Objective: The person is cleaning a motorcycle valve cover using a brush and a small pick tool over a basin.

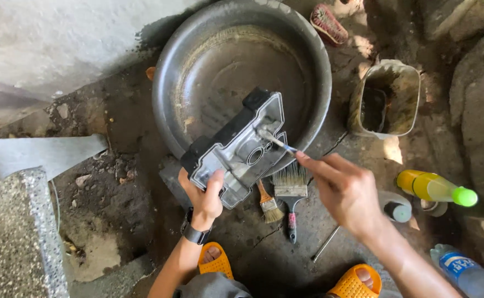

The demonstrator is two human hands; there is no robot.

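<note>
The left hand (206, 196) clamps the near corner of a grey metal engine cover (239, 146), tilting it over the metal basin's (167, 83) near rim so its hollow faces up; the right hand (346, 190) pinches what looks like a thin brush (275, 140) into it

Daylight reaches you from the upper left, brightening the wall (60, 38) beyond your left hand (204, 194). Sun patches glare past your right hand (345, 190). Ground between your hands lies shadowed. Edges bend; focus stays sharp.
</note>
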